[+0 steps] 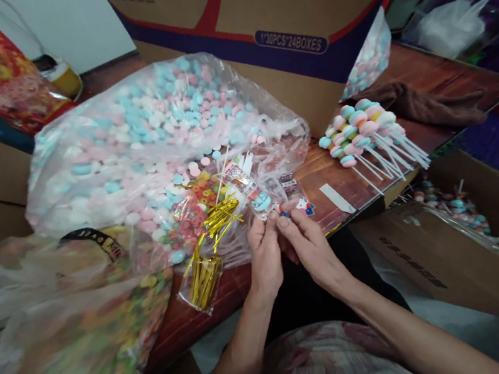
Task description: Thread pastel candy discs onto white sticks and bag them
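Note:
In front of my body, my left hand (pixel 264 251) and my right hand (pixel 310 247) meet with their fingertips pinched at the lower end of a small clear printed candy packet (pixel 245 181). Blue and white candy shows through it, and its top points away from me. What lies between the fingertips is partly hidden. Left of my hands are loose gold twist ties (pixel 221 217) and a clear pouch of gold twist ties (pixel 204 281). Small ring-shaped candies (pixel 186 226) in red and orange lie behind them. More printed packets (pixel 291 186) rest beyond my right hand.
A large clear bag of pastel candies (pixel 147 121) spreads before a big cardboard box (pixel 221 19). Candy sticks (pixel 362 130) are piled at the right, near a brown cloth (pixel 431 102). A bag of ring candies (pixel 54 334) overhangs the left edge. An open carton (pixel 431 246) stands lower right.

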A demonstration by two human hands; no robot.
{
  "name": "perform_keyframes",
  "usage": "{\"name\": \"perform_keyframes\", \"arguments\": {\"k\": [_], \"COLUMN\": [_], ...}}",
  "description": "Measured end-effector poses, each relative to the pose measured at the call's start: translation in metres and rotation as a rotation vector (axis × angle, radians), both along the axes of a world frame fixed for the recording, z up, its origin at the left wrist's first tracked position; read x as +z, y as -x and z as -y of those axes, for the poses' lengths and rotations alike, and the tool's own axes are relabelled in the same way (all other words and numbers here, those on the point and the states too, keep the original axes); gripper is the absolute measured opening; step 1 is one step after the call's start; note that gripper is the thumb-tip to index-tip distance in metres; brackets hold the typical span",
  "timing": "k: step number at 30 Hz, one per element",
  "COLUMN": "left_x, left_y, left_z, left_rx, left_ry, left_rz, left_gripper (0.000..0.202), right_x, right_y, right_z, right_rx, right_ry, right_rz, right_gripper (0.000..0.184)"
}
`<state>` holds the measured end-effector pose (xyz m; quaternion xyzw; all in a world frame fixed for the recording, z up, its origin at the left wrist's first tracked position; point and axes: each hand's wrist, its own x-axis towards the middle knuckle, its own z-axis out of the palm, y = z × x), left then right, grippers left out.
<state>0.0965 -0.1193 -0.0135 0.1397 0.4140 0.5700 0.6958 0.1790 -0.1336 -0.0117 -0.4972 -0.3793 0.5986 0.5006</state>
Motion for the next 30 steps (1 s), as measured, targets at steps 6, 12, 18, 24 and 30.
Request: {"name": "perform_keyframes", "arguments": {"k": [6, 12, 18, 24, 30], "left_x": [0.013, 0.022, 0.021, 0.019, 0.018], "left_y": [0.022, 0.070, 0.095, 0.089, 0.089], "left_z": [0.003, 0.005, 0.008, 0.009, 0.000], "left_rx": [0.031, 0.255, 0.279, 0.260, 0.223], "left_ry": [-0.193, -0.194, -0.183, -0.224, -0.175], "left_rz": [0.082, 0.122, -0.006, 0.010, -0.027], "left_gripper": [0.020, 0.030, 0.025, 0.025, 0.027], "right_x": [0.017, 0.017, 0.002, -0.009, -0.009], "right_y": [0.017, 0.029, 0.041, 0.046, 0.032], "right_z": [-0.009, -0.019, -0.049, -0.061, -0.058], "right_rx": [0.110, 0.408, 0.329, 0.405, 0.282], "right_ry": [0.204, -0.150, -0.654, -0.650, -0.488], "right_rz": [-0.407, 0.257, 1.171, 1.361, 1.169], "right_gripper": [0.035, 0.030, 0.023, 0.022, 0.017]}}
